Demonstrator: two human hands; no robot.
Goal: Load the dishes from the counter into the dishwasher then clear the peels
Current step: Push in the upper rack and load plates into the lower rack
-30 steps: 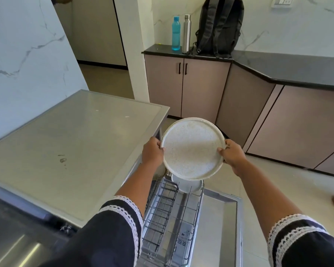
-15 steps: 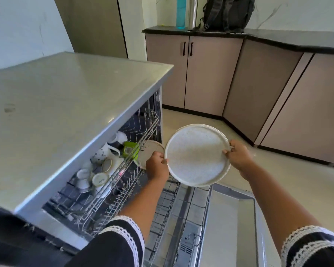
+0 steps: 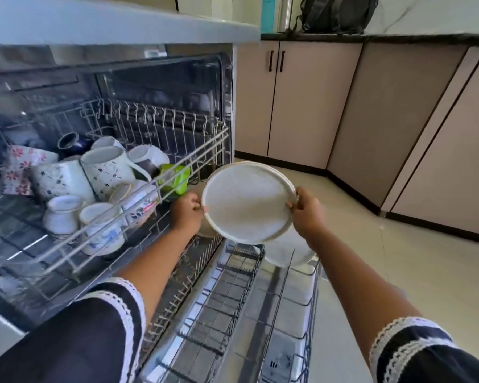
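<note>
Head view, looking down into the open dishwasher (image 3: 227,111). We see a round white plate (image 3: 246,201) held in the air by its rim — the left hand (image 3: 187,212) grips the left edge with curled fingers, the right hand (image 3: 306,212) pinches the right edge, thumb over the lip. The plate hangs above the far end of the pulled-out lower rack (image 3: 233,308), just right of the upper rack (image 3: 138,172), and touches neither.

Progress, as we judge it: loading is well under way. The upper rack already carries a cluster of mugs (image 3: 103,167) and a green cup (image 3: 174,178), and another white dish (image 3: 288,254) stands in the lower rack just below the held plate. This plate is not yet seated, and most tines on the near side are bare. The counter's remaining dishes and the peels lie out of view, so we cannot tell how much is left.

Orientation: the plate's face tilts up toward the camera, far rim higher than near rim. Being round it has no long axis — the held diameter runs left to right.
</note>
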